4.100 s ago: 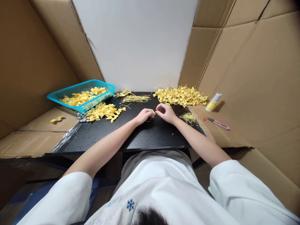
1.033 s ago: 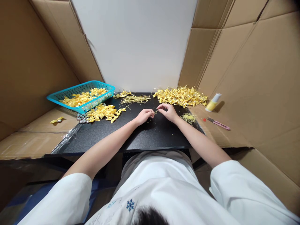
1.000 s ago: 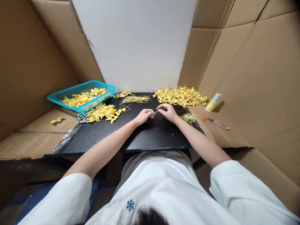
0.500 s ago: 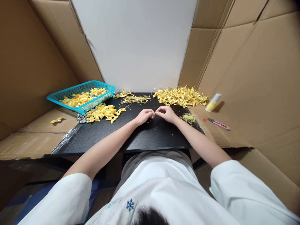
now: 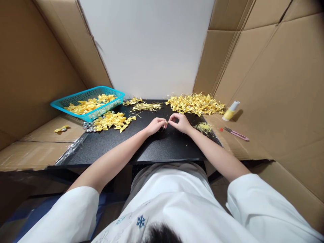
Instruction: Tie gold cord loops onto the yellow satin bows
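Over the middle of the black table (image 5: 162,148), my left hand (image 5: 156,126) is closed on a thin yellow cord (image 5: 161,131), which loops below its fingers. My right hand (image 5: 179,123) touches it at the fingertips, with thumb and index finger pinched on something too small to make out. Beyond the hands lies a bundle of yellow cords (image 5: 146,107). Yellow bows (image 5: 111,121) lie in a pile to the left. A larger pile of bows with cords (image 5: 196,104) is at the back right.
At the left, a blue basket (image 5: 87,117) holds yellow bows, and a single bow (image 5: 61,129) lies on cardboard. Cord scraps (image 5: 204,128), pink-handled snips (image 5: 238,134), a small red piece (image 5: 221,129) and a thread spool (image 5: 231,111) are at the right. Cardboard walls stand on both sides.
The fingers of my right hand have shifted slightly at the pinch. My left hand has barely moved.
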The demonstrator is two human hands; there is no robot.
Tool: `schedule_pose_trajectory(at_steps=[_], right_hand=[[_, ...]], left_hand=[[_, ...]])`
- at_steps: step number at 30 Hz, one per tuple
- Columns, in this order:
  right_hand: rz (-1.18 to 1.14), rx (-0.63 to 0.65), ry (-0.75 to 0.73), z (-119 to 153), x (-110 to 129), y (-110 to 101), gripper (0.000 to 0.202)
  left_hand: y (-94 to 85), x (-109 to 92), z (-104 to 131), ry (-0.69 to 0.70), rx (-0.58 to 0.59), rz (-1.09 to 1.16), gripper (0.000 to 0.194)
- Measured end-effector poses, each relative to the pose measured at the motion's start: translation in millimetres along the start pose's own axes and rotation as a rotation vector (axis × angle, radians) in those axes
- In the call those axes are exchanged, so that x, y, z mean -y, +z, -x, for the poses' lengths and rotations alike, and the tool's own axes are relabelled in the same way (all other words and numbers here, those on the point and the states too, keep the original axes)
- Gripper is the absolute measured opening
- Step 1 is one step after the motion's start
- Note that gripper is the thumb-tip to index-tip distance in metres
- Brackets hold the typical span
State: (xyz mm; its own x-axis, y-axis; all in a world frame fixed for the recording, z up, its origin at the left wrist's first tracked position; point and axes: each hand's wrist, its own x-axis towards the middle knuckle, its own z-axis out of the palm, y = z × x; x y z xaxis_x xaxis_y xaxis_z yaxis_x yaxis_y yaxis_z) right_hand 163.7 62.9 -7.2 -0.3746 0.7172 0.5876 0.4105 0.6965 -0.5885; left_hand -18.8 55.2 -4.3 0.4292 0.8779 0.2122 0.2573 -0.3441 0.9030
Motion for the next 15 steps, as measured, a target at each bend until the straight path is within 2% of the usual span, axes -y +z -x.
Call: schedule_pose_trajectory(at_steps=[10, 15], right_hand=[[-0.042, 0.017, 0.04, 1.8, 1.0, 0.4, 0.012], [-0.147, 0.019, 0.061, 1.8, -3.0, 3.7, 0.013]], left_hand=[[-0.5, 0.9, -0.6, 0.018, 0.001, -0.01, 0.02], [-0.8, 0.4, -0.1, 0.019, -0.003, -0.031, 0.02]])
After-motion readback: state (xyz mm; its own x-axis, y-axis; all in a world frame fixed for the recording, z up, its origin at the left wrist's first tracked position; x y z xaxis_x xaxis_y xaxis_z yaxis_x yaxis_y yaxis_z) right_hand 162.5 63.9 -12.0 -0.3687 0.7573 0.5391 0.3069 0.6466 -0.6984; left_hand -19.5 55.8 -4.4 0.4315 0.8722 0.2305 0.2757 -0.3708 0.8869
